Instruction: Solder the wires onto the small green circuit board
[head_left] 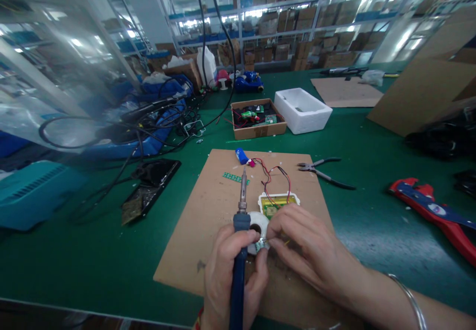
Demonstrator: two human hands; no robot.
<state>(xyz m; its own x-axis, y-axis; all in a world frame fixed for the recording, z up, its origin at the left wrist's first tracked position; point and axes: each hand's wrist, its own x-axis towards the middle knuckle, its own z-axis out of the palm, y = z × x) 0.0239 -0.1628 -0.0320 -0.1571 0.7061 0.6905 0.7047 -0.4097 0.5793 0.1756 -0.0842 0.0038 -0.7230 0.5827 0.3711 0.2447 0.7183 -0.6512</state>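
My left hand (232, 265) is closed round a soldering iron (240, 270) with a dark blue handle, its metal tip pointing away from me. The same hand's fingertips are at a small circuit board piece (261, 244). My right hand (308, 250) pinches at that board's right side; a thin yellow strand (286, 242) shows by its fingers, but what it grips is too small to make out. Behind the fingers lies a white spool (262, 219). Just beyond sits a white-framed case (293, 198) with a yellow-green board and red and black wires (286, 173).
On the cardboard sheet (193, 226) lie a blue cylinder (241, 156), a green board strip (232, 176) and cutting pliers (316, 167). Farther back stand a cardboard tray (259, 131) of parts and a white foam box (308, 116). A red-blue tool (435, 211) lies right, tangled cables (148, 116) left.
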